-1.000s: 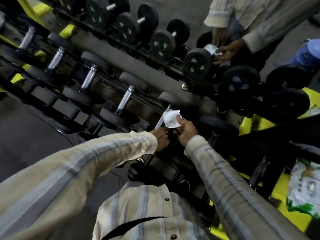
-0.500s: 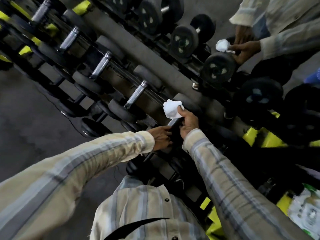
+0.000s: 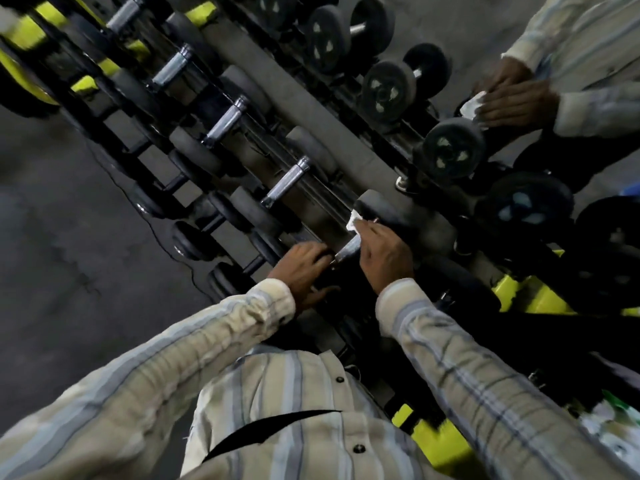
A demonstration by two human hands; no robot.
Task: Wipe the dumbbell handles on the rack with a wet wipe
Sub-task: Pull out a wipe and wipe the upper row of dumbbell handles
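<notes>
**Head view: wipe drawn in along the handle**

Head view looks down over my striped sleeves at the long black steel dumbbell rack (image 3: 322, 109) with its yellow-green brackets. My right hand (image 3: 382, 256) is curled round the small crumpled white wet wipe (image 3: 354, 221), pressing it onto the far end of the ribbed chrome dumbbell handle (image 3: 348, 251), right up against that dumbbell's grey rubber end weight (image 3: 375, 206). Half a second ago the wipe stood up clear above my fingers in a loose bunch; now most of it is tucked under my hand and only a small white corner shows. My left hand (image 3: 301, 268) grips the near end of the same dumbbell, fingers bent over it, thumb underneath; it has kept that hold since the earlier frames. A short stretch of bare chrome shows between my two hands.

The next chrome handle (image 3: 285, 183) up the row lies untouched, just beside the one I am on.

At the upper right, another person's hand (image 3: 516, 102) lies flat over a second white wipe (image 3: 472, 105) on the rack's upper tier, beside a black round-headed dumbbell (image 3: 450, 152). Earlier that wipe was held up in the fingers, away from the rack.
</notes>
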